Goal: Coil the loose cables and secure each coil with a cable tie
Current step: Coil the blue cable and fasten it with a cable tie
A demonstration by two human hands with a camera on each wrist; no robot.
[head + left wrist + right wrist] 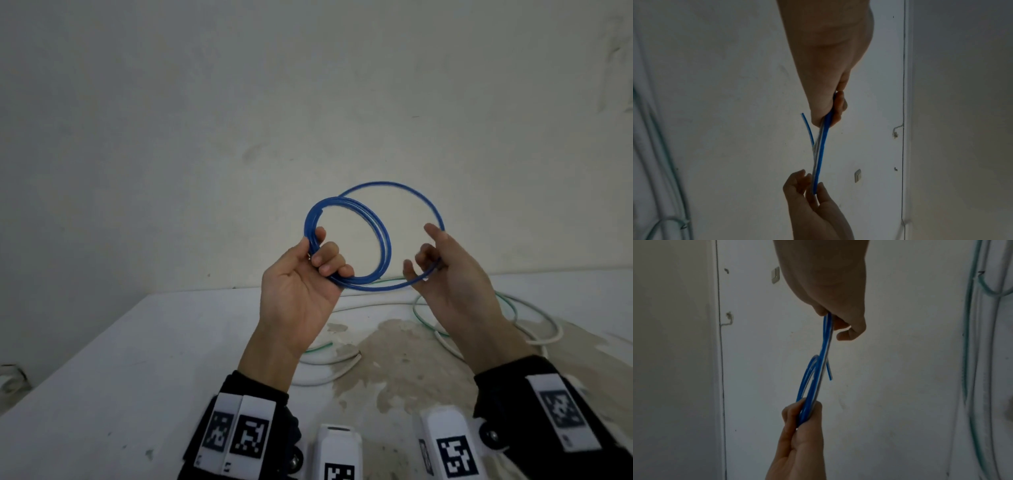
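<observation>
Our left hand [301, 284] has its grip curled tight round the blue cable [382, 240] coil, held up above the tabletop [137, 359]. Our right hand [452, 274] pinches the outer loop. We should match that loop to the coil, keeping turns flat.

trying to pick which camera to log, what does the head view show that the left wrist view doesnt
Only the head view shows the blue cable as open round loops, one wider loop reaching the right hand, and the white cable and green cable lying on the stained table.

Only the left wrist view shows the coil edge-on, with a free blue end sticking out beside the left hand, plus a wall switch.

Both show the two hands gripping opposite sides of the blue coil.
</observation>
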